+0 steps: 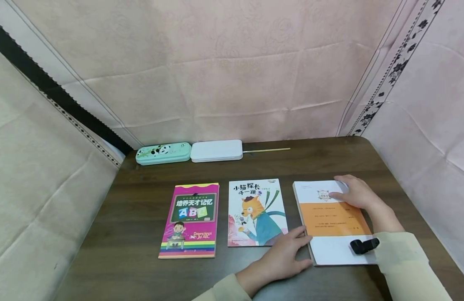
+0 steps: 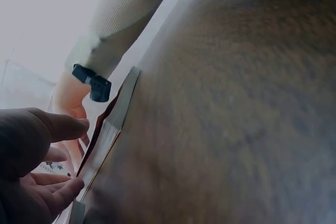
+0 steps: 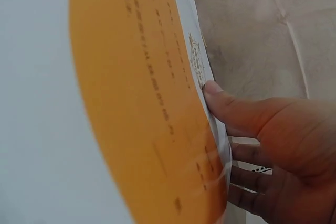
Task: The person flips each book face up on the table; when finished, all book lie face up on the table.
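A thick white book with an orange band [image 1: 333, 219] lies at the right of the table. My right hand [image 1: 355, 193] grips its right side near the far corner. In the right wrist view the thumb presses on the cover of the book [image 3: 131, 93], with the other fingers at the edge. My left hand [image 1: 282, 257] is by the book's near left edge, fingers loosely extended. In the left wrist view its fingertips are close to the page edges [image 2: 107, 135]; whether they touch is unclear. Left of it lies a picture book [image 1: 256, 213] with a cartoon cat.
A pink book [image 1: 188, 221] lies left of the picture book. Along the back of the table [image 1: 141, 217] are a green panda case [image 1: 164, 154], a white case [image 1: 216, 151] and a thin stick [image 1: 267, 150]. Pale cloth [image 1: 232, 83] hangs behind and at both sides.
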`<move>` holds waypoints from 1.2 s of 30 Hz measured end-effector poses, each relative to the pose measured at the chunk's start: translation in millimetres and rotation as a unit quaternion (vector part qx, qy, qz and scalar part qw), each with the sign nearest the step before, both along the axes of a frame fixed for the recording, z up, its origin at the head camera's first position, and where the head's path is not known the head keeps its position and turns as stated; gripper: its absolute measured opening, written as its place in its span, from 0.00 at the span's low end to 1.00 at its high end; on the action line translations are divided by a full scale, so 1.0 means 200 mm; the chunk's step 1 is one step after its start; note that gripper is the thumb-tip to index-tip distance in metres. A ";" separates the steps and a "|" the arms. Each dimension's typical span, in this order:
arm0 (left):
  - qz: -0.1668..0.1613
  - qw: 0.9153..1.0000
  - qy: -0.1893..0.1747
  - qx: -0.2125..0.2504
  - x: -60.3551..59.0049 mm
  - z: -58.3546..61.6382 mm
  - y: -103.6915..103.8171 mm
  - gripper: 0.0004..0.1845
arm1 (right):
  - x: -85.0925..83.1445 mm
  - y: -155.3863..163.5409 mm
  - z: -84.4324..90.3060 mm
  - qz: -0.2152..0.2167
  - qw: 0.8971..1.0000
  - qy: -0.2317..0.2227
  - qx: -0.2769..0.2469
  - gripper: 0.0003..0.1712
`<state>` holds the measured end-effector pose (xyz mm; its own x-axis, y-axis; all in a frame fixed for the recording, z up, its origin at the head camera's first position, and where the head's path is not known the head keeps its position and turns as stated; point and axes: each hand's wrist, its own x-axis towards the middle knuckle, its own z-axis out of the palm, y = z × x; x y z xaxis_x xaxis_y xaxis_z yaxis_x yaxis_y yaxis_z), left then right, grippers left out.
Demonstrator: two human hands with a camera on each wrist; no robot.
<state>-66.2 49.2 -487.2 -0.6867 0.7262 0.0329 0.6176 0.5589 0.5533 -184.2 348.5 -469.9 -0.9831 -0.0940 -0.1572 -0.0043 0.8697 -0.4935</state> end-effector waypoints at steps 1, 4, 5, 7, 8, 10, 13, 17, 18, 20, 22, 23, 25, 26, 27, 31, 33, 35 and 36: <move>-0.005 1.000 0.003 -0.004 0.00 0.00 0.01 0.31 | 0.00 0.00 0.00 0.000 1.000 0.002 0.001 0.49; -0.011 1.000 0.019 -0.012 0.01 -0.02 0.02 0.31 | 0.00 0.00 -0.01 -0.002 1.000 0.002 0.004 0.49; -0.011 1.000 0.024 -0.013 0.01 -0.03 0.02 0.31 | 0.00 0.00 -0.01 -0.005 1.000 0.002 0.006 0.50; -0.006 0.999 0.030 -0.011 0.01 -0.03 0.03 0.32 | 0.00 0.00 0.00 -0.013 1.000 0.001 0.009 0.52; -0.002 0.999 0.032 -0.011 0.01 -0.04 0.03 0.33 | 0.00 0.01 0.00 -0.016 1.000 0.000 0.011 0.52; 0.008 0.999 0.033 -0.009 0.02 -0.04 0.04 0.33 | -0.01 0.01 0.00 -0.024 1.000 -0.004 0.012 0.54; 0.024 0.999 0.028 -0.012 0.03 -0.03 0.05 0.34 | 0.00 0.00 0.01 -0.033 0.999 -0.007 0.010 0.55; 0.040 0.999 0.023 -0.018 0.03 -0.03 0.07 0.35 | 0.01 0.00 0.01 -0.044 0.999 -0.007 0.006 0.56; 0.043 0.999 0.024 -0.019 0.04 -0.03 0.07 0.35 | 0.01 0.00 0.01 -0.046 0.999 -0.006 0.003 0.56; 0.046 0.998 0.026 -0.021 0.04 -0.03 0.08 0.35 | 0.01 0.01 0.00 -0.049 0.999 -0.004 -0.002 0.55; 0.048 0.998 0.028 -0.024 0.04 -0.03 0.08 0.35 | 0.02 0.01 0.00 -0.051 0.999 0.000 -0.011 0.54; 0.049 0.998 0.029 -0.025 0.04 -0.03 0.08 0.35 | 0.02 0.02 0.00 -0.053 0.998 0.003 -0.015 0.53; 0.049 0.998 0.031 -0.029 0.04 -0.03 0.08 0.35 | 0.02 0.02 -0.01 -0.053 0.998 0.012 -0.022 0.51; 0.049 0.998 0.033 -0.030 0.04 -0.03 0.08 0.36 | 0.01 0.03 -0.01 -0.052 0.998 0.017 -0.026 0.49; 0.049 0.998 0.034 -0.032 0.04 -0.03 0.08 0.36 | 0.01 0.03 -0.01 -0.050 0.998 0.023 -0.028 0.46; 0.046 0.998 0.037 -0.038 0.04 -0.03 0.08 0.36 | 0.01 0.06 0.00 -0.034 0.998 0.040 -0.044 0.32; 0.044 0.998 0.037 -0.040 0.04 -0.03 0.08 0.36 | 0.01 0.08 0.01 -0.017 0.998 0.042 -0.052 0.27; 0.040 0.998 0.036 -0.040 0.05 -0.03 0.08 0.37 | 0.02 0.11 0.02 0.002 0.997 0.043 -0.058 0.27; 0.039 0.998 0.034 -0.040 0.05 -0.02 0.08 0.37 | 0.02 0.12 0.03 0.015 0.997 0.046 -0.060 0.28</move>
